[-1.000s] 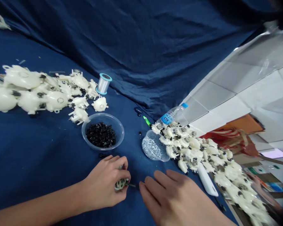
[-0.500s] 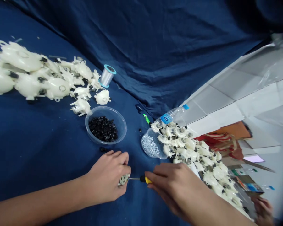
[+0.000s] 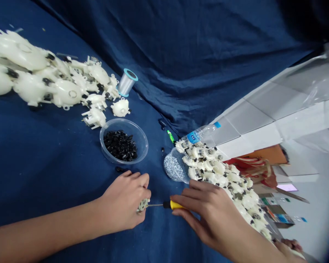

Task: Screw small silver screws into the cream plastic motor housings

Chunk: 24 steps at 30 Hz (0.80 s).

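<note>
My left hand is closed around a small pale part with dark holes; most of it is hidden inside the fingers. A screwdriver with a yellow handle and black collar lies level in my right hand, gripped between thumb and fingers. Its thin shaft points left, and the tip meets the part's right side. Just beyond my left hand stands a clear round tub of small black pieces. Past my right hand is a clear bowl of small silvery screws.
White plastic housings are heaped at the left, and more housings line the right. A spool of clear line, a green-labelled item and a water bottle lie farther back. Another person's hand shows at lower right.
My right hand has opened its grip slightly, showing more of the yellow handle. The screwdriver tip stays at the part. The other person's hand has moved lower left, and the view has shifted a little.
</note>
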Each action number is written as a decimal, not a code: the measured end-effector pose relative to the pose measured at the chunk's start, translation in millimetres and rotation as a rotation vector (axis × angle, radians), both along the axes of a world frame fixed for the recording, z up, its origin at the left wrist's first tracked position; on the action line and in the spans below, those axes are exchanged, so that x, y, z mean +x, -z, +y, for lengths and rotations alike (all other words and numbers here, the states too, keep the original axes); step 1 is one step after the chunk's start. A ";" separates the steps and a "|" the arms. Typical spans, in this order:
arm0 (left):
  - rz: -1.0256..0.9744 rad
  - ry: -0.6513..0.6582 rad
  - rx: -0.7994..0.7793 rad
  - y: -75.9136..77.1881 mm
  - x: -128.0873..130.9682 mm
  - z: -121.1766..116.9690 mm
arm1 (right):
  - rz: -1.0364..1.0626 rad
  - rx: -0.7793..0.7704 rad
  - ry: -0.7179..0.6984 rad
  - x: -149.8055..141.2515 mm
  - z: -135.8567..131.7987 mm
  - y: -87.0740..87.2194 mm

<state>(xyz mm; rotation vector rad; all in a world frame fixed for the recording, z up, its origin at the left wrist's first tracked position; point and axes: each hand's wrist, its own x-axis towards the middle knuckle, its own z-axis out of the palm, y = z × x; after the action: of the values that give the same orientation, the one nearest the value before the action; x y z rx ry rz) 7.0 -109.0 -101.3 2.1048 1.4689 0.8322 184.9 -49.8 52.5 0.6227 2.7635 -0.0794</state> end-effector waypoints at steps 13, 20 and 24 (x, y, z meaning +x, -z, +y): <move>0.003 0.007 0.026 1.8 0.6 -1.3 | -0.006 0.238 -0.167 3.4 -10.6 3.0; -0.006 0.004 0.021 1.0 0.1 -1.2 | -0.016 0.339 -0.302 5.0 -12.1 5.3; -0.008 0.004 0.025 1.1 0.8 -1.7 | -0.035 0.251 -0.179 9.4 -14.5 9.0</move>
<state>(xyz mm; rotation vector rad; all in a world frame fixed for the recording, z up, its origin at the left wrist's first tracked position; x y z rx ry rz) 7.8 -110.7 -102.4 2.1194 1.4573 0.8606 194.3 -64.3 43.5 0.4271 2.8031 0.3185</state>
